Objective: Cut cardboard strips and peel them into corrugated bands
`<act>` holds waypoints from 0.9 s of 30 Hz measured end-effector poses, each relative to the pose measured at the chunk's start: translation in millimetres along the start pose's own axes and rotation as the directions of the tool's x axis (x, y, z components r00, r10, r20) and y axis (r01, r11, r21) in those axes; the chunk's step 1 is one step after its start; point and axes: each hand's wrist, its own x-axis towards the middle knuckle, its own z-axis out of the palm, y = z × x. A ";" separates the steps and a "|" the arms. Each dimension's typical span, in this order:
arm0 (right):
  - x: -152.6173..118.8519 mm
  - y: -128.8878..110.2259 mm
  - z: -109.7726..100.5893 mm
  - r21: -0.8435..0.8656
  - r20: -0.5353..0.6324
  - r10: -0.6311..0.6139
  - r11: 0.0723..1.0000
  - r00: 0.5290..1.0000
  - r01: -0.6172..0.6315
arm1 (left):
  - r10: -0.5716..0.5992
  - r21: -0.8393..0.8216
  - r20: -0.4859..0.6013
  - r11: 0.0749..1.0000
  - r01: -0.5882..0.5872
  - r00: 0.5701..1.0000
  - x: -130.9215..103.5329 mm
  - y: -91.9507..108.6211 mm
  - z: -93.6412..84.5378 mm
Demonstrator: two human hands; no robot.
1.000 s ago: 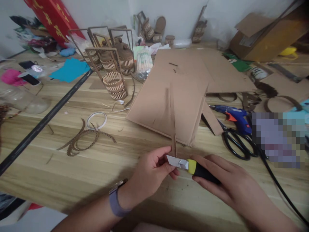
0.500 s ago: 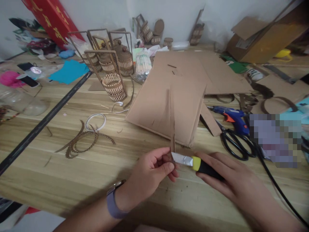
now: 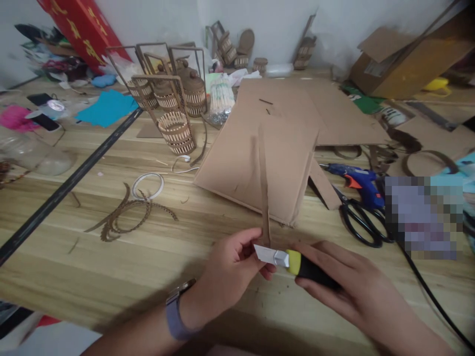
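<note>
My left hand (image 3: 235, 257), with a watch on its wrist, pinches the near end of a narrow cardboard strip (image 3: 264, 193). The strip points away from me, over a large cardboard sheet (image 3: 226, 158). In my right hand (image 3: 345, 277) is a utility knife (image 3: 295, 262) with a black and yellow handle. Its blade points left and crosses in front of my left fingertips, by the strip's near end; whether the edge touches the strip I cannot tell.
Black scissors (image 3: 365, 225) and a blue glue gun (image 3: 356, 178) lie to the right. Curled notched strips (image 3: 126, 222) and a roll of white tape (image 3: 160, 185) lie left. Small slatted baskets (image 3: 176, 133) with tall handles stand behind. A black cable (image 3: 426, 282) runs along the right.
The knife in my right hand has moved down and slightly left, its blade now in front of my left fingers. The strip's far end has swung slightly left.
</note>
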 end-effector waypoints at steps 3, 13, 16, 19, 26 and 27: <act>1.6 -1.6 2.9 -0.007 0.001 -0.015 1.000 1.000 0.015 | 0.014 0.015 0.015 1.000 -0.014 1.000 -1.1 0.3 1.1; 1.8 0.6 1.1 -0.055 -0.005 -0.067 0.996 0.998 0.067 | 0.014 -0.066 0.051 0.998 -0.010 0.999 -0.6 0.9 0.3; 5.5 2.1 -2.3 -0.084 -0.032 -0.082 0.993 0.996 0.079 | 0.002 -0.077 0.064 0.997 0.003 0.998 -0.9 -0.5 -0.6; 7.8 3.9 -5.2 -0.063 -0.038 -0.087 0.994 0.995 0.085 | 0.000 -0.082 0.067 0.997 0.006 0.998 -0.4 -0.9 -1.2; -3.9 17.9 -0.4 -0.075 -0.026 -0.065 0.995 0.998 0.062 | 0.013 -0.090 0.088 0.996 -0.005 0.996 0.0 2.4 -1.3; -5.5 20.3 0.0 -0.078 -0.024 -0.068 0.995 0.997 0.066 | 0.010 -0.091 0.085 0.996 -0.003 0.996 -0.2 2.7 -1.4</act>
